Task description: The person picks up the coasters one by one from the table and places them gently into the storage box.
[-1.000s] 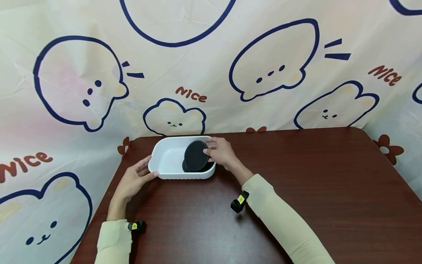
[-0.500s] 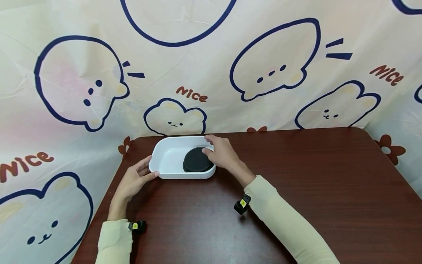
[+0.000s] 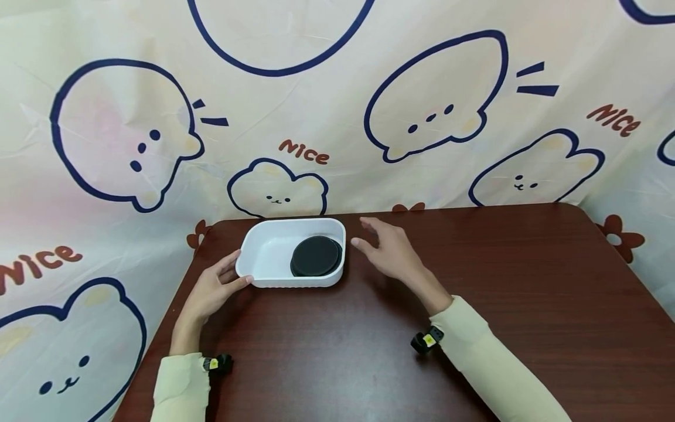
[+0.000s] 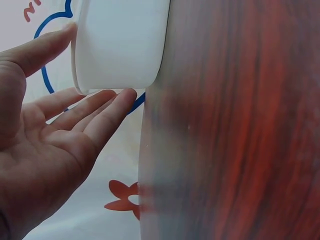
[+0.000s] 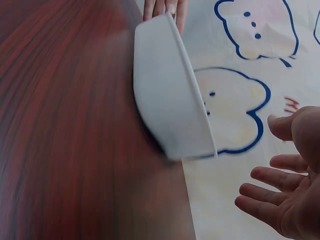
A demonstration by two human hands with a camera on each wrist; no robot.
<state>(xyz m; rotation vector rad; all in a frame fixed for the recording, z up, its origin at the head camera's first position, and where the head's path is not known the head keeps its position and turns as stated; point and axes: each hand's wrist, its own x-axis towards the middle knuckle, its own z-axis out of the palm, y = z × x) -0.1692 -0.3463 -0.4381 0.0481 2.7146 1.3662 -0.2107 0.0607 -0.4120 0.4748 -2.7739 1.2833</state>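
Observation:
A white oblong plastic tray (image 3: 269,269) with rounded corners stands near the back left of the table. In its right half lie flat black round discs (image 3: 316,255), like coasters, stacked one over another and slightly offset. My left hand (image 3: 213,287) holds the tray's left end, thumb at the near corner and fingers along the end wall; the left wrist view shows the thumb (image 4: 60,37) up at the rim. My right hand (image 3: 392,252) hovers just right of the tray, fingers spread and holding nothing. In the right wrist view that hand (image 5: 295,185) is apart from the tray.
The dark brown wood table (image 3: 501,305) reaches forward to a hanging cloth (image 3: 348,117) printed with bear faces. The tray sits close to the table's back edge. A small black camera is strapped to each sleeve.
A second ago my right hand held a black disc tilted over the stack. The disc now lies flat, released, and the hand has moved right, out of the tray. The left hand has stayed put.

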